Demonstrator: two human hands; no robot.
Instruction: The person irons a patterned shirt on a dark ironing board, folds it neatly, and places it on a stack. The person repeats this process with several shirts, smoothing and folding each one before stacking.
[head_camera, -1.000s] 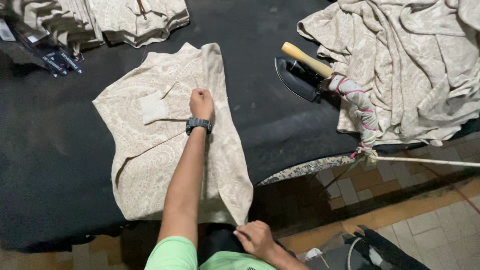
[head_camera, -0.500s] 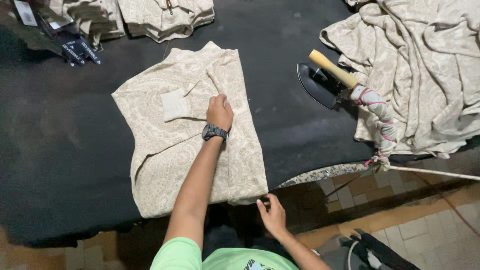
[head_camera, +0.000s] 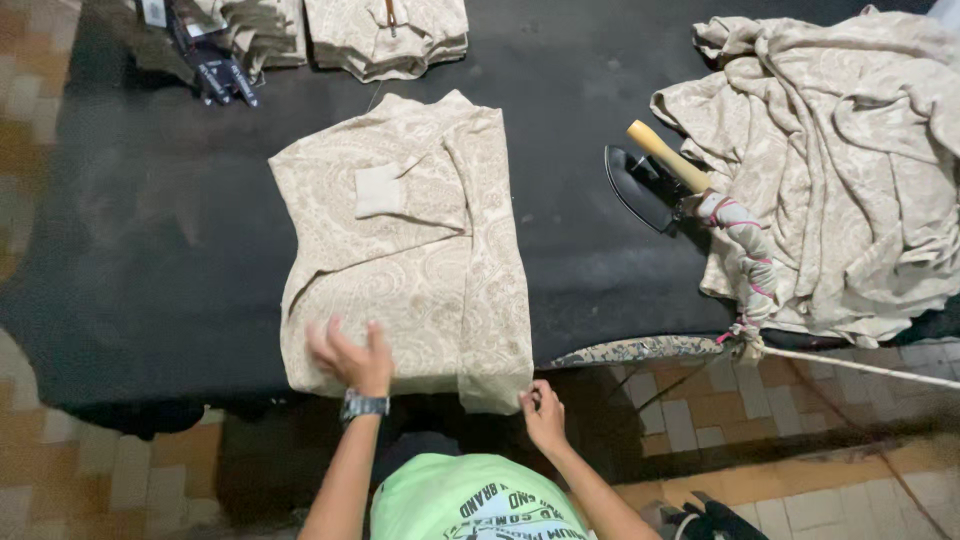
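A: What's the setting?

B: A black tabletop (head_camera: 600, 60) over a tiled floor (head_camera: 690, 420), seen from above. A folded beige garment (head_camera: 420, 270) lies mid-table.

A: Which way does the garment run?

B: Its long axis goes from six to twelve o'clock, leaning slightly toward eleven. The hem end sits at the near edge, at six; the narrower end points to twelve. A sleeve is folded across the upper part, with its plain cuff (head_camera: 380, 190) toward nine.

A: And the hands?

B: The left hand (head_camera: 350, 358), with a watch (head_camera: 364, 405) on the wrist, rests on the garment's near left part, fingers spread wide and a little blurred, gripping nothing that I can see. The right hand (head_camera: 545, 415) is at the near right corner, fingers pinched on the cloth's edge.

A: Anything else?

B: At three o'clock an iron (head_camera: 650, 180) with a wooden handle, beside a heap of cloth (head_camera: 840, 170). At twelve, folded stacks (head_camera: 390, 35).
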